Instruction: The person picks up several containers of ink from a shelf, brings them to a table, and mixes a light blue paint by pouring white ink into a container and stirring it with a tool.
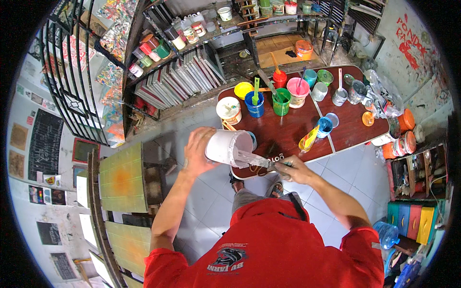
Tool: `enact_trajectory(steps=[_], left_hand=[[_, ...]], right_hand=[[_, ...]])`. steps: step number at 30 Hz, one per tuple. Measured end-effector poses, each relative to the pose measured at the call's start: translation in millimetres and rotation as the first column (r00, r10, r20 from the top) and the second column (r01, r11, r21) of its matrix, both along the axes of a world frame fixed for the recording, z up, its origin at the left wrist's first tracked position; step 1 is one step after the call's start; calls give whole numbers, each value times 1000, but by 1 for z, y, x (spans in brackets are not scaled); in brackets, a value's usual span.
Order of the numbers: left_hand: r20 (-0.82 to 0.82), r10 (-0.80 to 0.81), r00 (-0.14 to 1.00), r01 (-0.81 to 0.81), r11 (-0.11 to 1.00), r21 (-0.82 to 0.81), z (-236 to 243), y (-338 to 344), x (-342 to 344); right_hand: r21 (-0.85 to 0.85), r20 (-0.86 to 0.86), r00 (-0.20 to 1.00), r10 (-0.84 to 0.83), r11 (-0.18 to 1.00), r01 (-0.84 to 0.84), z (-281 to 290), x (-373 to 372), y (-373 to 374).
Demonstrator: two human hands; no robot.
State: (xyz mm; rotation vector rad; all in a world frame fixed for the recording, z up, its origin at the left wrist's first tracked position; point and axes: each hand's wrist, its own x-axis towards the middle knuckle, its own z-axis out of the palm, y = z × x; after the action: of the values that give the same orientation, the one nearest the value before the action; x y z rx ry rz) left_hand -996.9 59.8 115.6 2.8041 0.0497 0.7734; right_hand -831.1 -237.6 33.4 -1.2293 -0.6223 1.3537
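A white plastic tub [217, 146], tipped on its side with its mouth to the right, is gripped by my left hand [197, 146] near the table's front left edge. My right hand [293, 169] is closed on a metal spatula [259, 160], whose blade, smeared with pale paint, reaches into the tub's mouth. Beyond them, on the dark red table [345, 127], sit paint containers: a white tub [228, 111], a blue pot [254, 107], a green pot [281, 105] and a pink one [297, 96]. A yellow pouch [309, 139] lies beside a small blue cup [324, 127].
Shelving [173, 55] with cans and stacked frames runs along the back. Boards [122, 177] lean on a rack at the left. Stacked tubs [406, 144], colored drawers [415, 221] and a water jug [387, 234] stand at the right. My feet are on the tiled floor [201, 201].
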Motion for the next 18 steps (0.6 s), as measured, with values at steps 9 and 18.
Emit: enact_trajectory(steps=[9,18], left_hand=[[-139,57,989,-56,998,15,-10,19,-2],[-283,73,956,-48,994,97,-45,43,5]], right_hand=[[-97,128,992,-3,995,15,-30,6,11],[-303,637,749,180,952,29,4,66,16]])
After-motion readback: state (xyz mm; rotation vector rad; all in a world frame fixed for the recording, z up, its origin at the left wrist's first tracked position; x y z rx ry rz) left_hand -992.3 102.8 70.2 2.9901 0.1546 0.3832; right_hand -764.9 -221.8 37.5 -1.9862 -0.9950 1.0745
